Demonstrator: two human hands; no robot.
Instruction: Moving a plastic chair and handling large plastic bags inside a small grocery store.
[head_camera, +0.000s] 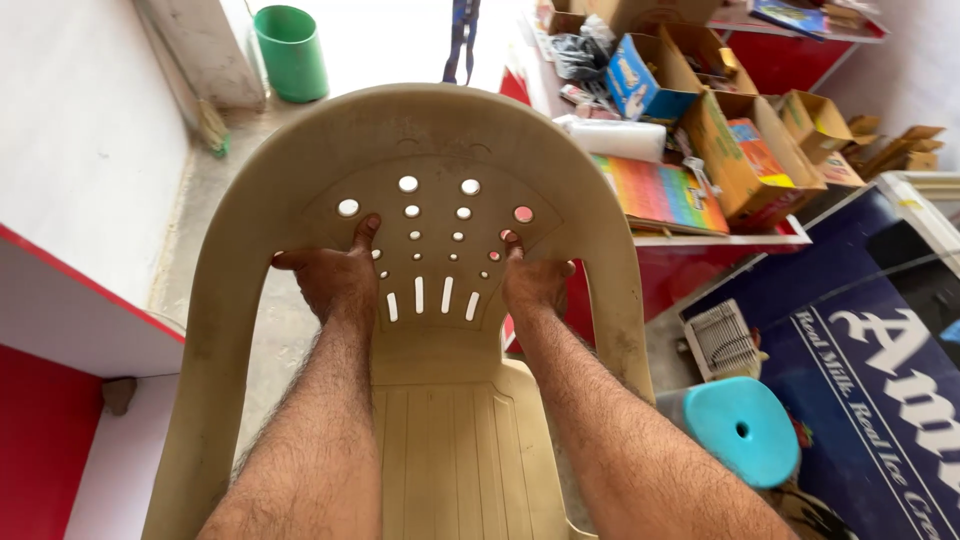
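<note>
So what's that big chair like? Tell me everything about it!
The chair is beige plastic, a bit dusty, with a tall rounded back and curved arms. Its back has round holes on top and short slots lower down; the seat has long ridges. It is seen from above, backrest away from the camera, between red-and-white counters. The left hand and right hand press flat against the backrest, fingers spread.

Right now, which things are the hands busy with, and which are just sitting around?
In use:
- plastic chair, backrest pressed by both hands
- left hand
- right hand

Just sitting around:
- green bucket on the floor
- blue stool beside the chair
- cardboard boxes on the red shelf
- white roll
</note>
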